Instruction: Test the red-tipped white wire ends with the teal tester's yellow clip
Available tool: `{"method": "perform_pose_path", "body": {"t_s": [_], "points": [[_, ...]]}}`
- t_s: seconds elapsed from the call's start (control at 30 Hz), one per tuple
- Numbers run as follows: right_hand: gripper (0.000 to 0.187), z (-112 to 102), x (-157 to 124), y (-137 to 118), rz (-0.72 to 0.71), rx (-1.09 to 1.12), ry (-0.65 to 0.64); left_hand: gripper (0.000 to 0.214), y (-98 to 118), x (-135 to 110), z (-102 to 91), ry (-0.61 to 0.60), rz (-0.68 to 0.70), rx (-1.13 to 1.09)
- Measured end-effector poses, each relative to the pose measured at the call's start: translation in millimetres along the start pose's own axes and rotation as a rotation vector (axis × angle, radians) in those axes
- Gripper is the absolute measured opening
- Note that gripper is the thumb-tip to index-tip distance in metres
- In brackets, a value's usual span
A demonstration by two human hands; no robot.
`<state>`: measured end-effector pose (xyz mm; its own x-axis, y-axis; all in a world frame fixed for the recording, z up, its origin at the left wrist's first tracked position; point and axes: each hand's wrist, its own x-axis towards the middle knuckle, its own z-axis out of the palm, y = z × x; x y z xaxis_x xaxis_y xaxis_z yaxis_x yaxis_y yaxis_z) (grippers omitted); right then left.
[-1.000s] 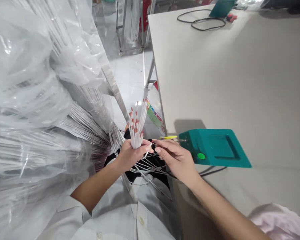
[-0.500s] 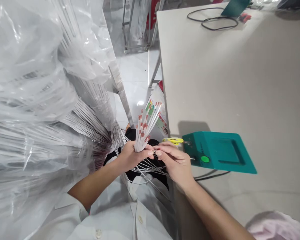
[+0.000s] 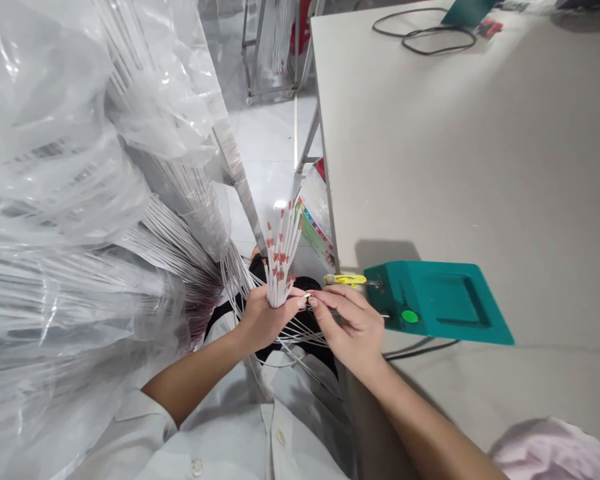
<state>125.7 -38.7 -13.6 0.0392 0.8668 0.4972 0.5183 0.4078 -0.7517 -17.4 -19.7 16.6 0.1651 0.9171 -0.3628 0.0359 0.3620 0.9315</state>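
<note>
White thin wires (image 3: 280,257), red-tipped, bunched in left hand (image 3: 263,319); right hand (image 3: 353,323) fingers pinch one.

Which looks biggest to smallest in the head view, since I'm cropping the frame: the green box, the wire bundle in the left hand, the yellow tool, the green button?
1. green box
2. wire bundle, held upright in the left hand
3. yellow tool
4. green button

All lie at similar depth, so the order seems safe.
</note>
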Motion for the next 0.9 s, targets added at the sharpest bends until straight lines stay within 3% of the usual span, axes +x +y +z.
{"method": "perform_pose_path", "body": {"t_s": [0.13, 0.27, 0.37, 0.57, 0.73, 0.9], "points": [[0.016, -6, 2, 4, -0.213, -0.19, -0.039, 0.01, -4, -1, 1.3, 0.039, 0.052, 0.066], [0.009, -7, 5, 6, -0.219, -0.195, -0.059, 0.011, -10, -2, 3.4, 0.006, 0.073, 0.13], [0.011, -3, 5, 3, -0.141, -0.116, -0.046, 0.012, -11, -3, 7.5, 0.033, 0.075, 0.105], [0.014, 8, 2, -5, 0.23, 0.174, -0.013, 0.012, -9, -5, 12.0, 0.055, 0.025, 0.025], [0.014, 11, 1, -4, 0.325, 0.304, -0.023, 0.013, -11, -5, 8.3, 0.056, 0.017, 0.04], [0.025, 10, 0, 0, 0.417, 0.331, -0.049, 0.016, -16, -1, 2.9, 0.098, 0.033, 0.023]]}}
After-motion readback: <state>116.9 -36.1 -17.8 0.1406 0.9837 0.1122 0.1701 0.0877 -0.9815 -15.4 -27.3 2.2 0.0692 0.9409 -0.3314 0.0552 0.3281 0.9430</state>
